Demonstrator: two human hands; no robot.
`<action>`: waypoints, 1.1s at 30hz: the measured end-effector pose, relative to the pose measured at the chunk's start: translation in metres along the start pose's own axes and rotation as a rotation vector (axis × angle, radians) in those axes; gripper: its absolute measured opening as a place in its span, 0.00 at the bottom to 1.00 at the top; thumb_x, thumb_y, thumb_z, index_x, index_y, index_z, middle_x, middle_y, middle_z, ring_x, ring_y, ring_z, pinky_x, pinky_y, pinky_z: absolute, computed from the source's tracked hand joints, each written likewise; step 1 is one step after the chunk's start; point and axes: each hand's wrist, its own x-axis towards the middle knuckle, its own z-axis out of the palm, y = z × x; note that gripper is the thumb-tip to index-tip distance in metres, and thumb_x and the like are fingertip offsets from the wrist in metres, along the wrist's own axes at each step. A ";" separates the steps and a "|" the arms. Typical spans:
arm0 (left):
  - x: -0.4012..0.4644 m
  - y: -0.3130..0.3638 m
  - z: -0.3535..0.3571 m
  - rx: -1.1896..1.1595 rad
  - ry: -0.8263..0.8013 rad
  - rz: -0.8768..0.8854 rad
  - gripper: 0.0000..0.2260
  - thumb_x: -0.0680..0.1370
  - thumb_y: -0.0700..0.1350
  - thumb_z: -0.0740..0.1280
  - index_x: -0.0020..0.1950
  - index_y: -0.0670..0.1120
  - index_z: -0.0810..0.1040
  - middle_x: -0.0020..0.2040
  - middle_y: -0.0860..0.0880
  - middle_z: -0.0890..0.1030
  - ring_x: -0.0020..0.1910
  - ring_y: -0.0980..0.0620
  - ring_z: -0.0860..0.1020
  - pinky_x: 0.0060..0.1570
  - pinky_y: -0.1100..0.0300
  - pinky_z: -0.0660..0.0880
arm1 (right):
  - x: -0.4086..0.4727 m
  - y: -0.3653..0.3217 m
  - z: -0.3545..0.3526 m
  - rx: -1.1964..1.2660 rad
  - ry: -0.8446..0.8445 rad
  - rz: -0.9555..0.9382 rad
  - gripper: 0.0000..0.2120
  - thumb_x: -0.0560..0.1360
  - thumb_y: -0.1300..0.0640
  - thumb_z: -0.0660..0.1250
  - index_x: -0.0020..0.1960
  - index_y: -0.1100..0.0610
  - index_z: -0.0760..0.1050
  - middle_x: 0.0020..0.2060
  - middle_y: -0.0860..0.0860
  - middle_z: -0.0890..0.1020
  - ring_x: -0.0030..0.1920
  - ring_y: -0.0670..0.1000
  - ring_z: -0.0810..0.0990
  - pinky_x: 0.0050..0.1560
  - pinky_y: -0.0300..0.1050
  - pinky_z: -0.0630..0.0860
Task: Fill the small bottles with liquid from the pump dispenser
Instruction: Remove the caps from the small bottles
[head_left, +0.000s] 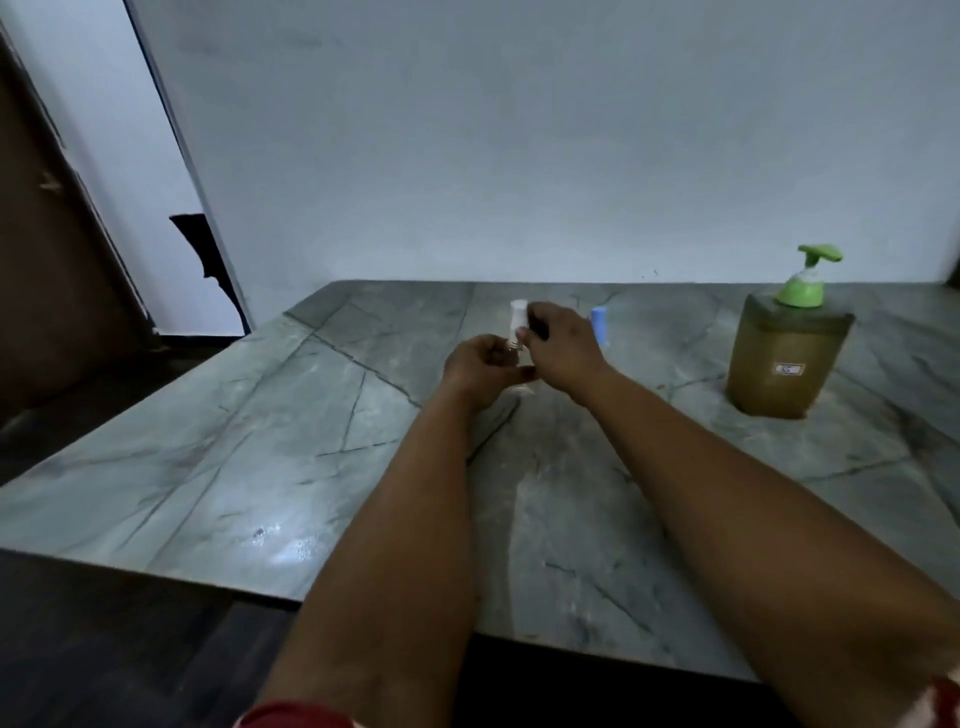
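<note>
Head view: left hand (480, 371) curled round a small clear bottle (514, 353) at mid-table, base near the surface. Right hand (558, 345) pinches its white cap (519, 314) from the side. Looks like cap-twisting, opening or closing, can't tell which; fill level unreadable. If opening, next move calls for carrying the bottle to the spout. Small blue-capped bottle (599, 325) stands just behind right hand. Pump dispenser (779, 353), squarish amber plastic, green pump, well apart at right. Polished grey veined stone table (260, 467).
</note>
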 end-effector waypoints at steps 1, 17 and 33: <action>0.001 0.000 -0.001 0.002 -0.007 -0.003 0.16 0.66 0.42 0.79 0.49 0.41 0.79 0.48 0.43 0.84 0.49 0.46 0.82 0.54 0.53 0.77 | -0.001 0.002 0.000 0.032 -0.022 -0.013 0.19 0.78 0.56 0.63 0.68 0.58 0.71 0.62 0.54 0.78 0.62 0.53 0.76 0.61 0.42 0.69; 0.004 0.002 0.000 0.020 0.012 0.004 0.16 0.66 0.39 0.78 0.51 0.40 0.80 0.45 0.45 0.84 0.47 0.48 0.82 0.52 0.53 0.79 | -0.001 0.005 0.013 0.155 0.126 0.039 0.18 0.78 0.50 0.65 0.63 0.58 0.77 0.57 0.56 0.74 0.55 0.50 0.76 0.52 0.35 0.66; -0.002 0.006 0.005 0.087 0.050 0.056 0.15 0.68 0.39 0.77 0.54 0.42 0.81 0.48 0.45 0.84 0.48 0.48 0.82 0.55 0.49 0.78 | -0.007 -0.001 0.012 0.314 0.051 0.114 0.23 0.76 0.51 0.67 0.67 0.54 0.65 0.59 0.54 0.78 0.55 0.51 0.77 0.51 0.41 0.74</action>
